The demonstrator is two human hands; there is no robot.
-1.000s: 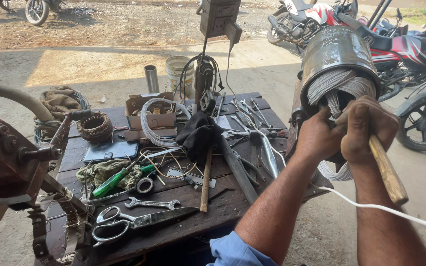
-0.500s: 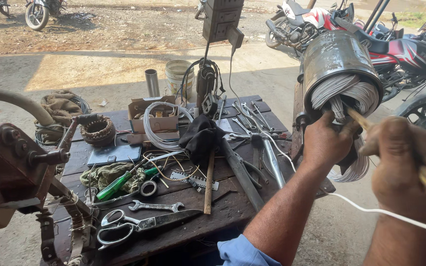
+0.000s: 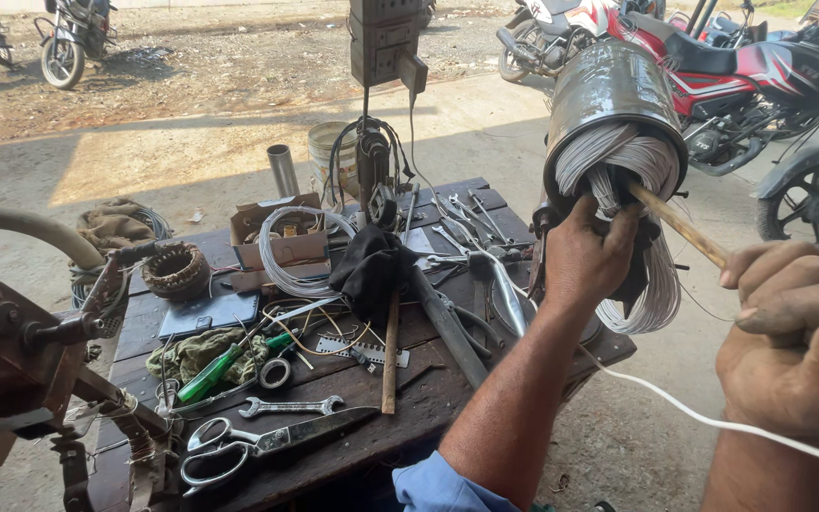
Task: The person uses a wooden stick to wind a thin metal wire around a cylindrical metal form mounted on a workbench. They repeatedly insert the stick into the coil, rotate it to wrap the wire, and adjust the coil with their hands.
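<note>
Right hand (image 3: 793,346) has drawn back from the stator (image 3: 615,114) since a second ago, when both fists crowded the windings; its stick (image 3: 680,226) now pokes into the coil (image 3: 618,161) at arm's reach. Right fist clenched on the stick's near end, low right. Left hand (image 3: 588,256) grips the wire bundle under the stator, at the table's (image 3: 353,455) far corner.

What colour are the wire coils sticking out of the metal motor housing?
Pale silvery grey, seen in the head view: the wire coils bulge from the dark metal housing.
</note>
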